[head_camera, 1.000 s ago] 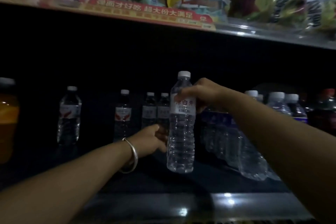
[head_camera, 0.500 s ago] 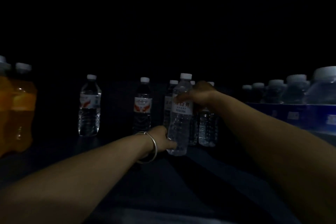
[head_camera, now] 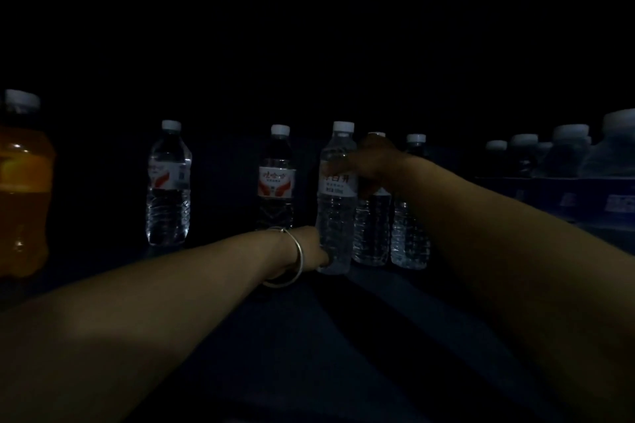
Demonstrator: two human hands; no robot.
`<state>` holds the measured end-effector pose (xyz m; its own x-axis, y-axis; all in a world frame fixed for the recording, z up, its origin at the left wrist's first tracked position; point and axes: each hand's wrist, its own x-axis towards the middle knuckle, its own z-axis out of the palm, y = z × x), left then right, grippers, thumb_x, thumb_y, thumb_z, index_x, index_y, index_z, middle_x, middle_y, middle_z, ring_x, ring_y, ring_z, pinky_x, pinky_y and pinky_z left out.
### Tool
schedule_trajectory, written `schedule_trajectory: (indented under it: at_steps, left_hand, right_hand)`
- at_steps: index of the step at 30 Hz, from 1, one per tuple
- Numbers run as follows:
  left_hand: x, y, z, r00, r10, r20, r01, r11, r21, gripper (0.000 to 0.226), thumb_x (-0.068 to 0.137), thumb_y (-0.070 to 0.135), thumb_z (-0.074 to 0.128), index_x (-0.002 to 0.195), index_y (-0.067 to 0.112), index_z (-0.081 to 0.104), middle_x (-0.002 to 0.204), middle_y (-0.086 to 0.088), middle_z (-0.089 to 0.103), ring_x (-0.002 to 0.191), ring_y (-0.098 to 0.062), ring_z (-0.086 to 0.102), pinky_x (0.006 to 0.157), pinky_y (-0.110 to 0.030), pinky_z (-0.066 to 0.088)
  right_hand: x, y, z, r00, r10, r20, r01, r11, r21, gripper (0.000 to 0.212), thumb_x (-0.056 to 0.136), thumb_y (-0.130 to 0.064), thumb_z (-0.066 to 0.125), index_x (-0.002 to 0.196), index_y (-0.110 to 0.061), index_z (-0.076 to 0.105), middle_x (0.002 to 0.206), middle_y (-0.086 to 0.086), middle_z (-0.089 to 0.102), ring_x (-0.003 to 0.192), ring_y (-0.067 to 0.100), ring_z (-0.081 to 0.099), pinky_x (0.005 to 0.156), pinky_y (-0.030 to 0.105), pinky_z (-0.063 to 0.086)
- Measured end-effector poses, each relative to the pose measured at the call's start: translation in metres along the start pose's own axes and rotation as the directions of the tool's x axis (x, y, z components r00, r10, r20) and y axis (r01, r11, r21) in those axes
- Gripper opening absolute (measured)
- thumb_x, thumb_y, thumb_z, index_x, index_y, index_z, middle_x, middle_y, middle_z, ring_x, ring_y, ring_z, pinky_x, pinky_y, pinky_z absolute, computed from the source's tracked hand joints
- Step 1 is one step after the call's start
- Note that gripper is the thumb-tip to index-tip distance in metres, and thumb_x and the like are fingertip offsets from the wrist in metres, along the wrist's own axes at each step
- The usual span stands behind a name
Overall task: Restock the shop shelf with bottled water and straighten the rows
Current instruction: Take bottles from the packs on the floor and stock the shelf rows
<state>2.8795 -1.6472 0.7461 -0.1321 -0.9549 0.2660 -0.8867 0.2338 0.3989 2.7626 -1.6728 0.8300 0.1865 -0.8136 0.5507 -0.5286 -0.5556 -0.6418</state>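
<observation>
Deep inside a dim shelf [head_camera: 360, 336], both hands are on one clear water bottle [head_camera: 336, 203] with a white cap and a pale label. The right hand [head_camera: 372, 165] is curled around its upper body at the label, fingers wrapped over the front, while the left hand [head_camera: 314, 247] sits low against the bottle's base on its left side — the fingertips are hidden behind the plastic, so I cannot tell whether they curl round it or only press against it. A silver bangle [head_camera: 290, 259] circles the left wrist. The bottle stands upright, its base on or just at the shelf surface; the dark makes the contact hard to judge. Just to its right, partly behind the right hand, stand two more water bottles [head_camera: 409, 230], close together and nearly touching the held one. To the left stands a bottle with a red-and-white label [head_camera: 276, 182], a gap between it and the held bottle, and farther left another of the same kind [head_camera: 169, 185], well apart from it. At the far left edge is a large bottle of orange drink [head_camera: 22, 189]. Along the right side runs a row of white-capped bottles [head_camera: 563, 154] with blue labels — detail there is lost in the gloom.
</observation>
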Motion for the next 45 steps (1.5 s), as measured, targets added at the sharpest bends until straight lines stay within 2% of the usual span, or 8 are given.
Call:
schedule_trajectory:
  at_steps: [2,7,12,24,29,32,35,45]
  left_hand:
    - [0.000,-0.002,0.002,1.000,-0.005,0.003,0.005,1.000,0.003,0.031,0.092,0.014,0.051,0.121,0.002,0.055,0.125,-0.011,0.057,0.109,-0.024,0.055,0.088,-0.024,0.043]
    - [0.001,-0.006,0.006,1.000,0.006,0.022,-0.006,1.000,-0.016,0.032,0.091,0.014,0.054,0.121,0.005,0.057,0.125,-0.010,0.058,0.103,-0.021,0.055,0.086,-0.021,0.042]
    - [0.003,-0.007,0.008,1.000,0.000,0.031,0.001,1.000,-0.011,0.036,0.090,0.015,0.054,0.125,0.006,0.055,0.127,-0.010,0.057,0.112,-0.024,0.055,0.093,-0.025,0.043]
    - [-0.012,0.007,-0.007,0.995,-0.032,0.092,0.022,0.994,0.110,0.039,0.089,0.019,0.058,0.126,0.005,0.053,0.128,-0.010,0.056,0.114,-0.026,0.055,0.096,-0.029,0.044]
    - [-0.036,0.013,-0.020,0.996,0.000,0.086,-0.010,0.993,0.117,0.037,0.089,0.019,0.058,0.124,0.006,0.055,0.123,-0.006,0.055,0.107,-0.022,0.054,0.081,-0.021,0.037]
    - [-0.058,0.022,-0.024,0.997,0.042,0.058,-0.050,0.988,0.144,0.037,0.091,0.018,0.057,0.125,0.005,0.054,0.129,-0.008,0.055,0.119,-0.023,0.052,0.089,-0.022,0.040]
    - [-0.083,0.034,-0.028,0.994,0.097,0.046,-0.103,0.983,0.149,0.034,0.090,0.020,0.057,0.118,0.001,0.061,0.124,-0.012,0.060,0.106,-0.025,0.057,0.093,-0.030,0.045]
    - [-0.204,0.107,0.003,0.914,0.399,-0.076,-0.398,0.917,0.027,0.040,0.085,0.022,0.063,0.121,0.008,0.052,0.125,-0.013,0.054,0.112,-0.028,0.053,0.089,-0.028,0.043]
  right_hand:
    - [0.001,0.001,0.001,1.000,0.008,0.002,-0.008,1.000,0.024,0.027,0.081,-0.023,0.073,0.093,-0.009,0.054,0.085,0.006,0.057,0.058,0.010,0.052,0.046,0.021,0.043]
    - [0.002,0.005,0.005,0.998,0.058,0.018,-0.059,0.995,0.082,0.026,0.084,-0.028,0.069,0.097,-0.011,0.056,0.095,0.009,0.061,0.066,0.014,0.059,0.051,0.025,0.052]
    - [0.001,0.007,0.011,0.997,0.076,0.032,-0.076,0.997,0.006,0.045,0.087,-0.041,0.061,0.120,-0.011,0.056,0.120,0.013,0.061,0.107,0.032,0.060,0.083,0.044,0.054]
    - [-0.016,0.004,0.010,0.992,0.121,0.025,-0.121,0.993,-0.009,0.056,0.086,-0.042,0.062,0.128,-0.008,0.049,0.125,0.015,0.057,0.110,0.033,0.058,0.080,0.041,0.053]
    - [-0.040,-0.003,-0.006,0.996,0.081,-0.037,-0.089,0.939,-0.331,0.042,0.093,-0.026,0.057,0.130,-0.007,0.049,0.133,0.011,0.051,0.120,0.027,0.050,0.094,0.029,0.040]
    - [-0.072,-0.013,-0.016,0.996,0.087,0.011,-0.069,0.851,-0.520,0.032,0.096,-0.018,0.051,0.126,-0.008,0.051,0.129,0.010,0.053,0.119,0.026,0.050,0.095,0.028,0.040]
    - [-0.110,-0.020,-0.024,0.994,0.098,0.050,-0.039,0.741,-0.670,0.035,0.098,-0.022,0.046,0.131,-0.011,0.048,0.133,0.011,0.051,0.118,0.028,0.050,0.098,0.033,0.040]
    - [-0.296,-0.044,-0.077,0.985,0.168,-0.031,-0.112,0.497,-0.861,0.044,0.092,-0.019,0.052,0.133,-0.006,0.044,0.129,0.020,0.053,0.116,0.038,0.052,0.093,0.039,0.045]
